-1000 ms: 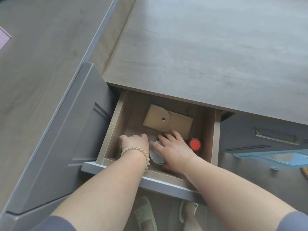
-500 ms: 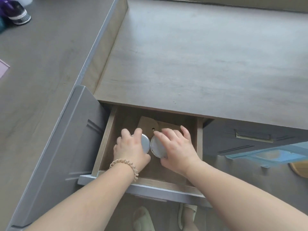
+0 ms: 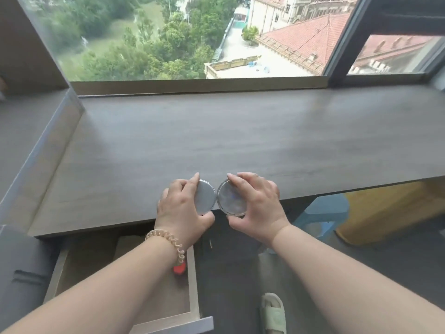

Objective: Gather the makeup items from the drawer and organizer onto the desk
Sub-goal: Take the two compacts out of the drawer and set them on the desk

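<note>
My left hand grips a round silver compact by its edge. My right hand grips a second round silver compact the same way. Both compacts are side by side over the front edge of the grey wooden desk; whether they touch the desk I cannot tell. Below, the wooden drawer stands pulled out. A red-capped item lies in it, partly hidden by my left forearm.
A window runs along the back of the desk. A raised side panel borders the desk on the left. Under the desk at right are a blue stool and a yellow container. A green slipper lies on the floor.
Both hands have lifted the two silver compacts out of the drawer up to the desk's front edge. My view has tilted up from the drawer to the desk and window.
</note>
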The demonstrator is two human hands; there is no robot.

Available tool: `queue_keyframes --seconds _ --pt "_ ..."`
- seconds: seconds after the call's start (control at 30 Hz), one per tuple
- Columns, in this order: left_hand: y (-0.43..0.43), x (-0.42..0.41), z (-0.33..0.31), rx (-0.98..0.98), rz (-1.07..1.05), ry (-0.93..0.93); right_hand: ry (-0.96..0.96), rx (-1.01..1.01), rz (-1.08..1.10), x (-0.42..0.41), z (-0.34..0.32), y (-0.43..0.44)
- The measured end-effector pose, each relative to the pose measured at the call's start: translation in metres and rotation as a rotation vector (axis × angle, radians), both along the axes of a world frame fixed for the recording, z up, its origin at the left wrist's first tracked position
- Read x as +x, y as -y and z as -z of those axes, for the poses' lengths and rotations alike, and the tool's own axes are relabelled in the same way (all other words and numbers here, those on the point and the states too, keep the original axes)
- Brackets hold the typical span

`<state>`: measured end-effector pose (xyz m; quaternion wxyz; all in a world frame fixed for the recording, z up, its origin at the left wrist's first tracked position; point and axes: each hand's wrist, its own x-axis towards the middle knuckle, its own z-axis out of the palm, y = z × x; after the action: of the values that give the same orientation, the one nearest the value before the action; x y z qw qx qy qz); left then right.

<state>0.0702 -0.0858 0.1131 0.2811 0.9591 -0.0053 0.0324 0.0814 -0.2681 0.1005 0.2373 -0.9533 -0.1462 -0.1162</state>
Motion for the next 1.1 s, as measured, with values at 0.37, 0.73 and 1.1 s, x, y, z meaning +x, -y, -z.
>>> queue_keyframes --seconds 0.37,0.73,1.1 --pt "0.222 0.127 0.013 -0.015 -0.051 -0.056 -0.099 -0.034 0.019 0.136 0.006 0.222" --pt "0.349 0.208 0.04 0.114 -0.078 -0.142 -0.21 -0.047 -0.043 0.219 0.033 0.347" --pt "0.376 0.232 0.061 0.207 -0.081 -0.202 -0.423 0.037 -0.061 0.247 0.043 0.369"
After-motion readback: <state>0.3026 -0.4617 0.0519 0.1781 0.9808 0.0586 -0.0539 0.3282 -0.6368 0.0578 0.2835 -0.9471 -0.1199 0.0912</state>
